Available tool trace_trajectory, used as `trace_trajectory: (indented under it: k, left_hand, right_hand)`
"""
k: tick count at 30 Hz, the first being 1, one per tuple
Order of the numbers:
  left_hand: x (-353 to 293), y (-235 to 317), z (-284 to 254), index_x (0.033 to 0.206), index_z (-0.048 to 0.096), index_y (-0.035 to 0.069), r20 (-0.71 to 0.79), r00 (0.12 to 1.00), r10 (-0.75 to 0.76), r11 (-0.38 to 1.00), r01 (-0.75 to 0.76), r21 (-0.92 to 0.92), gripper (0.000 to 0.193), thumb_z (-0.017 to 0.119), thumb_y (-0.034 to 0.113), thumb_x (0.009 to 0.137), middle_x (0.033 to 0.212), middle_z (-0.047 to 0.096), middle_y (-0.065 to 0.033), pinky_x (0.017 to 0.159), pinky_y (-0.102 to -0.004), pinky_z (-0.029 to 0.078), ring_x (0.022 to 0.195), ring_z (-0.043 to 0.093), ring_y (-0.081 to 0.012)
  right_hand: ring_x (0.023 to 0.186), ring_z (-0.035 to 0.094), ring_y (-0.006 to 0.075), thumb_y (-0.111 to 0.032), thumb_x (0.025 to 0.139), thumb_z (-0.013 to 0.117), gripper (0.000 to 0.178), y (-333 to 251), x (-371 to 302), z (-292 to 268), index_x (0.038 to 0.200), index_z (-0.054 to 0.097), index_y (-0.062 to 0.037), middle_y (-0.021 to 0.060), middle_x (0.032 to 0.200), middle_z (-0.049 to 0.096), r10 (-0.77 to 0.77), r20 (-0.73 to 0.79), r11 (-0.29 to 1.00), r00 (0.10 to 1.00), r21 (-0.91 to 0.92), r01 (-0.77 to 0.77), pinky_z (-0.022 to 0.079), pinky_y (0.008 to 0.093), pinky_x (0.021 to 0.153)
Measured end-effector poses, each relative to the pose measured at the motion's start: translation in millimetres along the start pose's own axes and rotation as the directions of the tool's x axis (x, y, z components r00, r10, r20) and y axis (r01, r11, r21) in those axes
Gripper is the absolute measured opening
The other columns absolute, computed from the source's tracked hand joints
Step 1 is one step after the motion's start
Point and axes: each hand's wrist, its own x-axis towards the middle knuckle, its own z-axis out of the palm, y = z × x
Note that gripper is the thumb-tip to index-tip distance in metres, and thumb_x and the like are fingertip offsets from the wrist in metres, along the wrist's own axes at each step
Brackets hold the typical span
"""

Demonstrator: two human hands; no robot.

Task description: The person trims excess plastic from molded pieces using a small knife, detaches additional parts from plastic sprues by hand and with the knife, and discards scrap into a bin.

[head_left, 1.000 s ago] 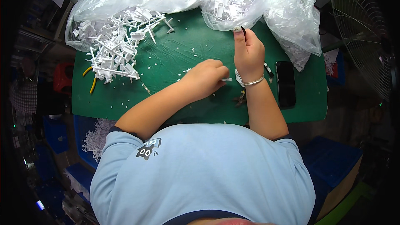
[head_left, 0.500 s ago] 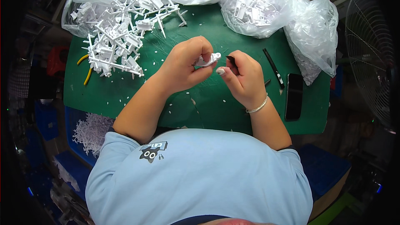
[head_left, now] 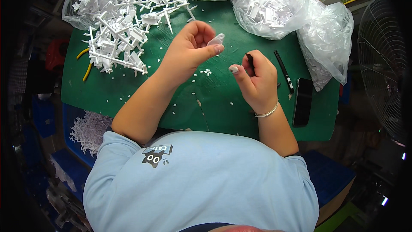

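My left hand (head_left: 192,51) pinches a small white plastic part (head_left: 216,40) between thumb and fingers, its rounded end with a hole pointing away from me. Just to the right, my right hand (head_left: 260,79) is closed around a thin black tool (head_left: 250,61); only its dark end shows above the curled fingers, so its kind is unclear. A gap separates the tool from the white part. Below my left hand, a little cross-shaped white scrap (head_left: 207,72) lies on the green tabletop (head_left: 214,107) among scattered tiny white bits.
A heap of white moulded parts (head_left: 116,38) spills from a clear bag at the far left. Two filled plastic bags (head_left: 270,10) stand far right. A black pen (head_left: 283,71) and a phone (head_left: 303,102) lie right. Yellow-handled pliers (head_left: 87,72) rest left, above a blue bin (head_left: 77,139) of white scraps.
My hands have moved apart, the right one shifting right with the black tool. My left hand has tilted the white part upward. A small white scrap now lies on the table beneath.
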Motion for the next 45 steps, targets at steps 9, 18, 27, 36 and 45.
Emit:
trace_trajectory:
  k: [9, 18, 27, 36, 45]
  left_hand:
    - [-5, -5, 3, 0.112, 0.052, 0.002, -0.014, 0.980, -0.200, 0.961, 0.193, -0.197, 0.025, 0.059, 0.013, 0.090, 0.078, 0.057, -0.0021, 0.049, -0.0200, 0.042, 0.060, 0.054, -0.0074]
    - [-18, -13, 24, 0.109, 0.055, 0.003, 0.010, 1.000, -0.021, 0.990, 0.022, -0.141, 0.023, 0.056, 0.021, 0.095, 0.076, 0.058, -0.0029, 0.050, -0.0209, 0.043, 0.058, 0.053, -0.0074]
    - [-24, -14, 28, 0.106, 0.054, 0.002, -0.022, 0.999, 0.039, 0.990, -0.042, -0.138, 0.016, 0.052, 0.015, 0.097, 0.077, 0.060, -0.0042, 0.051, -0.0213, 0.043, 0.058, 0.052, -0.0066]
    - [-26, -14, 30, 0.106, 0.053, 0.001, -0.056, 0.998, -0.011, 0.984, 0.001, -0.177, 0.016, 0.052, 0.014, 0.096, 0.079, 0.062, -0.0060, 0.051, -0.0227, 0.045, 0.058, 0.055, -0.0080]
    - [-11, -18, 16, 0.109, 0.053, -0.002, -0.141, 0.985, 0.099, 0.989, -0.114, -0.097, 0.023, 0.044, 0.017, 0.100, 0.095, 0.065, -0.0158, 0.079, -0.0350, 0.055, 0.086, 0.066, -0.0212]
  right_hand:
    - [0.052, 0.048, 0.0217, -0.036, 0.079, 0.073, 0.040, 4, 1, 7, 0.078, 0.050, -0.0034, 0.0072, 0.062, 0.050, -0.049, -0.003, 0.992, 0.999, -0.119, 0.049, 0.039, 0.0324, 0.048]
    - [0.053, 0.050, 0.0242, -0.028, 0.082, 0.070, 0.033, 4, -3, 12, 0.075, 0.050, -0.0027, 0.0090, 0.062, 0.050, -0.085, 0.013, 0.991, 0.996, -0.104, 0.086, 0.039, 0.0338, 0.048]
    - [0.052, 0.049, 0.0272, -0.022, 0.083, 0.069, 0.029, 4, -3, 12, 0.072, 0.049, -0.0032, 0.0102, 0.060, 0.049, -0.109, -0.001, 0.988, 0.994, -0.111, 0.109, 0.038, 0.0359, 0.047]
    - [0.051, 0.048, 0.0295, -0.025, 0.086, 0.065, 0.032, 2, -4, 12, 0.068, 0.049, -0.0044, 0.0116, 0.058, 0.048, -0.111, 0.043, 0.979, 0.993, -0.169, 0.117, 0.037, 0.0384, 0.046]
    - [0.051, 0.048, 0.0290, -0.031, 0.086, 0.066, 0.036, 3, 3, 1, 0.068, 0.049, -0.0045, 0.0108, 0.057, 0.046, -0.113, -0.016, 0.980, 0.993, -0.167, 0.109, 0.038, 0.0375, 0.047]
